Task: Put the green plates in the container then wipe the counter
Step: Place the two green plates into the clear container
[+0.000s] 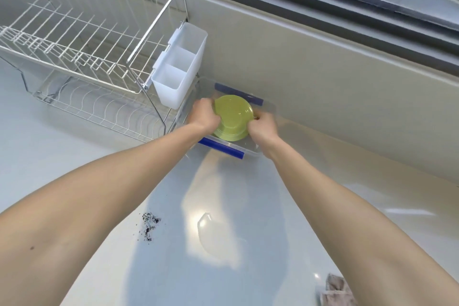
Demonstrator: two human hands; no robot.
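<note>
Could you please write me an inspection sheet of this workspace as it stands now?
Surface: glossy pale counter, dark crumbs near the left forearm.
Job's things: stacked green plates inside the clear plastic container with blue clips.
Clutter: crumpled greyish cloth at the bottom right.
Grippers: left hand and right hand, both holding the plates.
Cables: nothing seen.
Surroundings: empty white wire dish rack with a white cutlery holder; window above.

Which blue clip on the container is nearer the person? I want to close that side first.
The blue clip on the container's front edge, below the green plates and between the forearms. The other clip runs along the far rim by the wall.
</note>
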